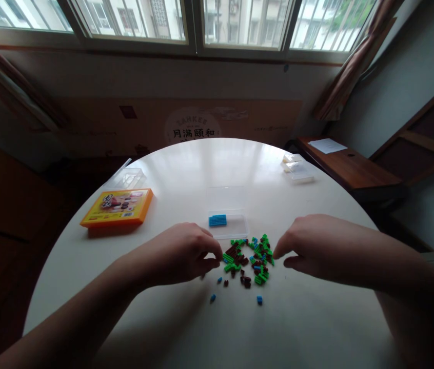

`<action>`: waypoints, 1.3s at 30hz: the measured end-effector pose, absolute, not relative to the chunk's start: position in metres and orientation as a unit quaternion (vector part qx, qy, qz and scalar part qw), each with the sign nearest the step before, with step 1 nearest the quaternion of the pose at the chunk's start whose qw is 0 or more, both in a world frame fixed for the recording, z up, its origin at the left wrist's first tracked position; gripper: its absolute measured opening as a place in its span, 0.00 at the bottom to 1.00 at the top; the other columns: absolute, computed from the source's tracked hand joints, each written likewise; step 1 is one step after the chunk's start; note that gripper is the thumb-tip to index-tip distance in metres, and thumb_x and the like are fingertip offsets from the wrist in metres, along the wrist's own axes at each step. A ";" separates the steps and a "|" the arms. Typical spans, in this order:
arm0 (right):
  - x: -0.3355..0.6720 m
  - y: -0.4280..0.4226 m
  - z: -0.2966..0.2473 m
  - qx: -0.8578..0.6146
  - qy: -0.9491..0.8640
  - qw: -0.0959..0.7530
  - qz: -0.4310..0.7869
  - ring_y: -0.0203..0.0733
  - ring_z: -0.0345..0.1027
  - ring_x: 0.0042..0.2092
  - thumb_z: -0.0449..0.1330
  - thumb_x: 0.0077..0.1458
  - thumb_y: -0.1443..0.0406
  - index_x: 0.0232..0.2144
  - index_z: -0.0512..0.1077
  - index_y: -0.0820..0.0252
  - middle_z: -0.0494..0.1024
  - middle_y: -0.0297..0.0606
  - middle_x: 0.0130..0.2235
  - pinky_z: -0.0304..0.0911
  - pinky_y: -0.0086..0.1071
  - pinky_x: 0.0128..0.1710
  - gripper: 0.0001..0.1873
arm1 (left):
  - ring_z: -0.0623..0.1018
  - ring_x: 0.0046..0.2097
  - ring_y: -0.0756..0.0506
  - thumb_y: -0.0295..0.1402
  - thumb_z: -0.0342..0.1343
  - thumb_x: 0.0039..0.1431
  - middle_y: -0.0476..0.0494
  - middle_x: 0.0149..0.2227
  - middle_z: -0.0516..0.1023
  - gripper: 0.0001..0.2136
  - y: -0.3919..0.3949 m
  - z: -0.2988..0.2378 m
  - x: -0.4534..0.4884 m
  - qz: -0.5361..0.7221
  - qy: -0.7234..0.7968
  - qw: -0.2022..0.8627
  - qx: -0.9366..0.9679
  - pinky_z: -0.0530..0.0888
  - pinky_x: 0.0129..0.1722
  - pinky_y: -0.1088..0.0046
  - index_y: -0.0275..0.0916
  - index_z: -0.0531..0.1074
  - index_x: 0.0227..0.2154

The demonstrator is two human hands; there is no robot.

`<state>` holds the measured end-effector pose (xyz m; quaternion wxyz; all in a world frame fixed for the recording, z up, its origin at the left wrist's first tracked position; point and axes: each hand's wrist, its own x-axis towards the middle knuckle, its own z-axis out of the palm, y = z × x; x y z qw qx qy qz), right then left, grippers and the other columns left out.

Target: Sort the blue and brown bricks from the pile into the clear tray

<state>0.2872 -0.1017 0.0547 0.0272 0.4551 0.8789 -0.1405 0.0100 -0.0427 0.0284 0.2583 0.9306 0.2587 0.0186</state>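
Note:
A heap of tiny green, brown and blue bricks lies on the round white table in front of me. My left hand rests at the heap's left edge, fingers curled in a pinch at the bricks; what it pinches is too small to make out. My right hand is at the heap's right edge, fingertips pressed together on the bricks there. Just behind the heap stands a clear plastic box with a group of blue bricks inside.
An orange box lies at the left, with a clear container behind it. Small clear lids or trays sit at the far right. A wooden bench with a paper stands beyond the table. A few loose bricks lie nearer me.

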 end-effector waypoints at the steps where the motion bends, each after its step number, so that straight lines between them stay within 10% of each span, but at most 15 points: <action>1: 0.290 -0.099 0.054 0.463 0.876 0.024 -0.132 0.40 0.71 0.26 0.64 0.47 0.68 0.34 0.80 0.43 0.80 0.29 0.26 0.53 0.32 0.26 0.13 | 0.77 0.31 0.50 0.29 0.56 0.58 0.47 0.33 0.81 0.09 -0.043 0.028 0.010 0.018 0.261 0.263 0.929 0.70 0.33 0.77 0.46 0.80 0.35; 39: 0.270 -0.086 0.053 0.408 0.876 0.087 -0.243 0.38 0.71 0.32 0.56 0.56 0.65 0.35 0.80 0.45 0.82 0.31 0.33 0.55 0.30 0.32 0.13 | 0.72 0.27 0.54 0.28 0.59 0.57 0.53 0.31 0.77 0.12 -0.040 0.022 0.014 -0.006 0.234 0.220 0.947 0.63 0.28 0.79 0.54 0.80 0.39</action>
